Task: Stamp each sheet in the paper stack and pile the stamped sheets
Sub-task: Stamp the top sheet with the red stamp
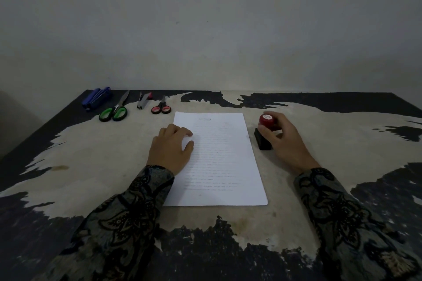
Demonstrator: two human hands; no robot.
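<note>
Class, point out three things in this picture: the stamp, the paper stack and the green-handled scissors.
stamp (266, 119): head view, on its red knob top.
paper stack (223, 157): head view, middle of the top sheet.
green-handled scissors (113, 113): head view, between the two green handle loops.

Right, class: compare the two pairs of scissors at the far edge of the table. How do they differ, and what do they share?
The green-handled scissors are clearly larger than the red-handled scissors. Handle colour differs: green with black trim against red with black trim. The green pair lies further left, next to the blue stapler; the red pair lies nearer the paper stack. Both lie flat, blades closed, handles toward the person, untouched by either hand.
</note>
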